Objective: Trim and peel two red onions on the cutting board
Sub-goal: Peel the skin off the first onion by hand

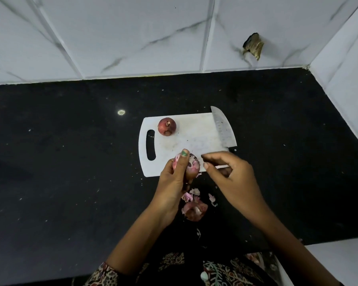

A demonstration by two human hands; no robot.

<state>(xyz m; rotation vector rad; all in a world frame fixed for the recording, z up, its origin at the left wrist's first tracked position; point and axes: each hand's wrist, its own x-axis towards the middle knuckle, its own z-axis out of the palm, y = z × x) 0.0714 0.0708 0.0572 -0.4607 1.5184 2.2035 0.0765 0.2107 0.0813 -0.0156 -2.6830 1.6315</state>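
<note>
My left hand [175, 178] grips a partly peeled red onion [193, 165] above the near edge of the white cutting board [194, 139]. My right hand [229, 176] is just right of that onion, thumb and forefinger close together near its skin; whether they pinch a strip of peel I cannot tell. A second red onion [167, 126], skin on, sits on the board near its handle slot. A knife [222, 129] lies along the board's right side, blade pointing away from me.
Loose pink onion skins [194, 209] lie on the black countertop [70, 151] between my forearms, in front of the board. White marble-look tiles form the back wall and the right corner, with a broken hole [253, 46] in one tile.
</note>
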